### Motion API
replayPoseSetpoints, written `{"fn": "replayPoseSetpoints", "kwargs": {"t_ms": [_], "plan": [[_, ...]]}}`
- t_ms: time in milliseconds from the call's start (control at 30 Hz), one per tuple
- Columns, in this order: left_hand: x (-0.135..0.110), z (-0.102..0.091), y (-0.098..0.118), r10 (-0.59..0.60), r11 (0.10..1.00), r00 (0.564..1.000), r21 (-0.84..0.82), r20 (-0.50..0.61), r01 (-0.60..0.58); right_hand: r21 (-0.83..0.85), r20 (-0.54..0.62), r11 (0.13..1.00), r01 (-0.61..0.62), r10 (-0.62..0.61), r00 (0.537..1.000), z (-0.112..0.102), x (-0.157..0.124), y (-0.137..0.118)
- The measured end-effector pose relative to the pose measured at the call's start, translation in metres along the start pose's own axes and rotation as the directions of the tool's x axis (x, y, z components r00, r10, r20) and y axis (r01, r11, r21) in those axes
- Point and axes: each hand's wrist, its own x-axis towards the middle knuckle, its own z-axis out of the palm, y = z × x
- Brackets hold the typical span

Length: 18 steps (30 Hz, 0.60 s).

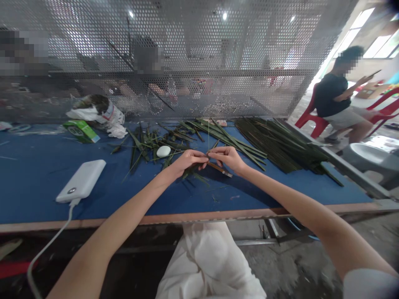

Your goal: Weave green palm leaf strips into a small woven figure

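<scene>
Left hand [188, 162], right hand [224, 158]: fingertips almost meeting, both pinched on thin pale palm rib [208, 135] rising from between them. Brown stick [220, 169] just below right fingers, dark leaf [195, 171] under left fingers. White egg [163, 151] beyond left fingers. Leaf pile [280, 145] well right of right fingers. Power bank [81, 181] well left, on blue table [31, 195].

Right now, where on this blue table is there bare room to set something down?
Bare blue tabletop lies between your forearms, right of your right forearm, and left of the white power bank. Loose green palm leaves crowd your left hand and right hand.
</scene>
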Motion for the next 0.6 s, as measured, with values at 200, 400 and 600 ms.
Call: {"fn": "replayPoseSetpoints", "kwargs": {"t_ms": [200,400,600], "plan": [[0.0021,0.0062,-0.0060,-0.041,0.999,0.998,-0.038,-0.050,0.039,-0.126,-0.043,0.992,0.014,-0.019,0.999,0.0074,-0.0054,0.0004],[0.0038,0.0039,-0.0077,-0.029,0.998,0.996,-0.054,-0.090,0.024,-0.105,-0.082,0.994,0.040,-0.049,0.995,0.0096,-0.0043,-0.0018],[0.0043,0.0031,-0.0066,-0.033,0.993,0.991,-0.116,-0.130,0.018,0.019,-0.035,1.000,-0.022,0.023,0.999,0.0081,-0.0011,0.0000]]}}
